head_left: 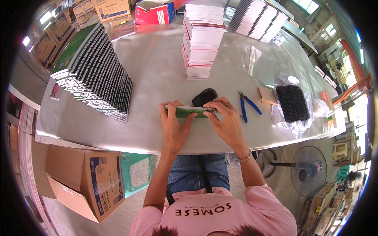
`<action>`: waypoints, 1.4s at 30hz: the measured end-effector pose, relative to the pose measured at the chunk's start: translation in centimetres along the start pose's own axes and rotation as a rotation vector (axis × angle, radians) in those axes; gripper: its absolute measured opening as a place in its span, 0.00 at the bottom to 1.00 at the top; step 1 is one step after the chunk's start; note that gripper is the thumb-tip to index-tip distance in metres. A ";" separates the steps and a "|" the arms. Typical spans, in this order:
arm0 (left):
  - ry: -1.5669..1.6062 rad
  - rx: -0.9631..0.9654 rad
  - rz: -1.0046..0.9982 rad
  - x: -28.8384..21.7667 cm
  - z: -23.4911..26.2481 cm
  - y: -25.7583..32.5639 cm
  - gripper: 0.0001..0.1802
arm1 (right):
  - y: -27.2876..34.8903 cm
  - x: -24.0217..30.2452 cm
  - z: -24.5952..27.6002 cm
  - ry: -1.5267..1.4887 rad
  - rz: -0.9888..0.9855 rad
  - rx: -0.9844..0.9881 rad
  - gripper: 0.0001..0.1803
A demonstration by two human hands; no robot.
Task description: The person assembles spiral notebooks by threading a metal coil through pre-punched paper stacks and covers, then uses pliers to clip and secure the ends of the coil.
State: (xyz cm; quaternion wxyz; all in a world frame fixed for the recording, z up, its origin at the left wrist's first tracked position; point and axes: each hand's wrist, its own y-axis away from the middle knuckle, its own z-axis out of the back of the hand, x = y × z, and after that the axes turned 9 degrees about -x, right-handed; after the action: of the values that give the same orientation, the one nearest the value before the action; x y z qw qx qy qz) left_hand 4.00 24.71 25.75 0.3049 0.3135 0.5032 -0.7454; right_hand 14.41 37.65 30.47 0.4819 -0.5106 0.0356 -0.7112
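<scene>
A green-covered notebook (187, 113) is held edge-on near the table's front edge, between my two hands. My left hand (174, 128) grips its left end, with fingers over the far side and thumb on the green cover. At the right end, my right hand (225, 121) pinches the edge where a dark binding coil (217, 111) shows in part. Just behind the notebook lies a black rounded object (204, 96) whose kind I cannot tell. Blue-handled cutting pliers (249, 106) rest to the right of my right hand, not touched.
Tall stacks stand on the table (153, 70): coil-bound green notebooks (94, 74) at left, unbound page blocks (201, 43) in the middle, bound books (258, 19) at back right. Black coils (291, 103) lie on plastic at right. Below are an open carton (84, 181) and a fan (308, 171).
</scene>
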 end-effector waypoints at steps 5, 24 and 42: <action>0.038 0.001 0.049 -0.1 0.1 0.1 0.27 | 0.3 0.0 -0.1 -0.014 -0.021 -0.031 0.10; 0.038 0.003 0.021 0.3 0.1 0.2 0.28 | 0.0 0.5 0.5 -0.002 -0.071 0.009 0.12; 0.060 0.102 -0.044 1.5 2.8 -1.0 0.28 | -1.0 0.1 1.4 -0.188 -0.032 0.246 0.17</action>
State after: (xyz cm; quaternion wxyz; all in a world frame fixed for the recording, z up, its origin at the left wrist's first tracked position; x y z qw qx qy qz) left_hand 1.79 22.16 25.99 0.2567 0.3396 0.4802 -0.7670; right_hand 14.79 38.75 31.70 0.5305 -0.5124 -0.1053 -0.6670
